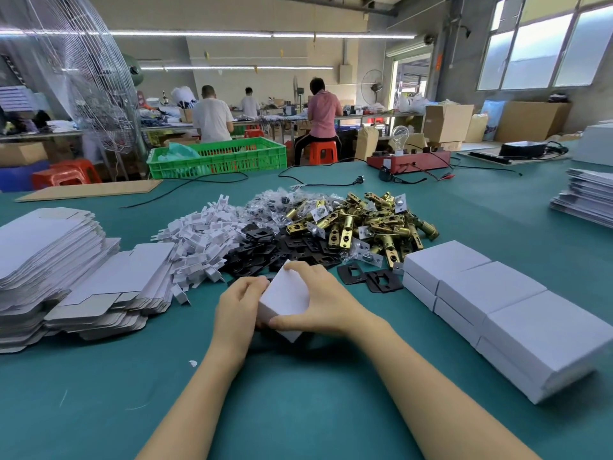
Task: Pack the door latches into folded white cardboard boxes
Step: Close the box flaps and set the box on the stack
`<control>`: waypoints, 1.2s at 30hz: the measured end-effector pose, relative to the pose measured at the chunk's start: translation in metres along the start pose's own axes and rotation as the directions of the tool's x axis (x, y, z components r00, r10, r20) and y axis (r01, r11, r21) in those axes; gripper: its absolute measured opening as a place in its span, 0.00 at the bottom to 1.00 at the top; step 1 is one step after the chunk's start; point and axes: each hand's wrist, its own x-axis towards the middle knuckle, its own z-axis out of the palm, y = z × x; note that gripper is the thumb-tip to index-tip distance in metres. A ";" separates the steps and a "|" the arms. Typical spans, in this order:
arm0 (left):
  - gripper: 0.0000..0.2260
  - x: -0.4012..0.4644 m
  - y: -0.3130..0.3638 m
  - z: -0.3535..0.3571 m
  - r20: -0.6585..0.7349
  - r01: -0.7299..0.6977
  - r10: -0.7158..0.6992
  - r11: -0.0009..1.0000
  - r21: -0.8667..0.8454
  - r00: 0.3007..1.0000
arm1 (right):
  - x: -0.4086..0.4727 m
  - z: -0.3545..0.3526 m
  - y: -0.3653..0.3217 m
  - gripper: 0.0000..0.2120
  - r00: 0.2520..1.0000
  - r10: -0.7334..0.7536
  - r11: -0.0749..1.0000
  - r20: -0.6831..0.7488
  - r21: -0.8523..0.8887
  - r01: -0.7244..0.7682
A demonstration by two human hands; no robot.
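A small folded white cardboard box point(286, 298) sits tilted on the green table point(298, 403), held between both hands. My left hand point(237, 308) grips its left end with curled fingers. My right hand point(323, 298) wraps over its top and right side, thumb along the near edge. Behind the box lies a heap of brass door latches point(368, 224), a pile of black strike plates point(282, 250), bagged screws point(275, 202) and white cardboard inserts point(202, 240). What the box holds is hidden.
Flat unfolded box blanks point(59, 270) are stacked at the left. Closed white boxes point(497, 310) stand in two layers at the right. Two loose black plates point(368, 277) lie near them. A green crate point(219, 157), a red device point(408, 159) and cables sit farther back.
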 end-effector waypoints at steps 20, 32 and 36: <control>0.14 0.002 -0.005 0.006 0.129 0.022 -0.030 0.998 0.058 0.991 | -0.035 -0.190 0.056 0.40 0.790 0.439 0.802 -0.428 -0.211 -0.559; 0.14 0.001 -0.005 0.006 0.127 0.030 -0.035 0.999 0.038 0.991 | -0.048 -0.189 0.066 0.32 0.740 0.587 0.734 -0.328 -0.170 -0.658; 0.14 0.001 -0.005 0.006 0.133 0.023 -0.030 0.998 0.052 0.991 | -0.045 -0.185 0.060 0.33 0.733 0.600 0.720 -0.320 -0.183 -0.670</control>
